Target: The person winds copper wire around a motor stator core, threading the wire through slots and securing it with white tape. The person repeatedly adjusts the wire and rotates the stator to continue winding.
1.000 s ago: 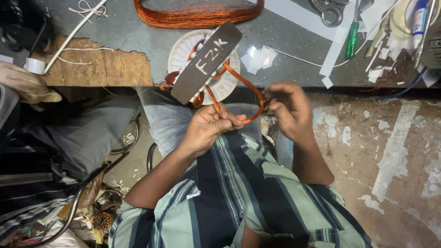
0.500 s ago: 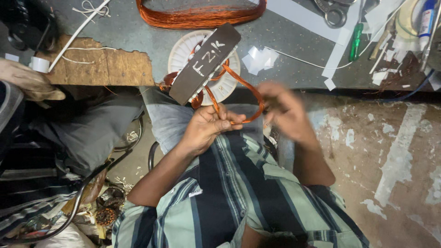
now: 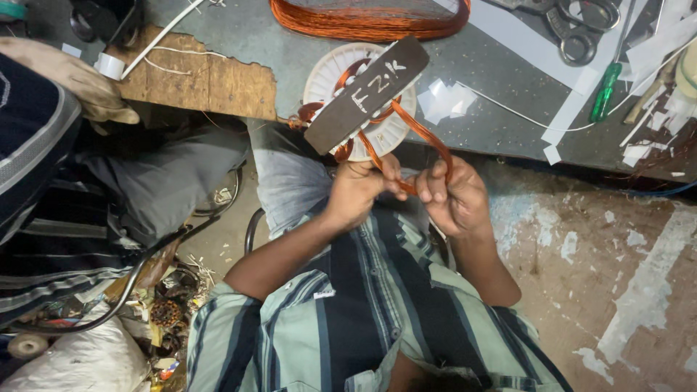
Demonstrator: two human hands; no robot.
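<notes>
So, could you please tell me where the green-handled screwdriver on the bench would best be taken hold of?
Probably by the green handle of the screwdriver, coming from above. It lies flat on the grey bench with the handle bare and thicker than the shaft. The scissors sit close beside its upper end, so the lower handle end looks freer.
</notes>
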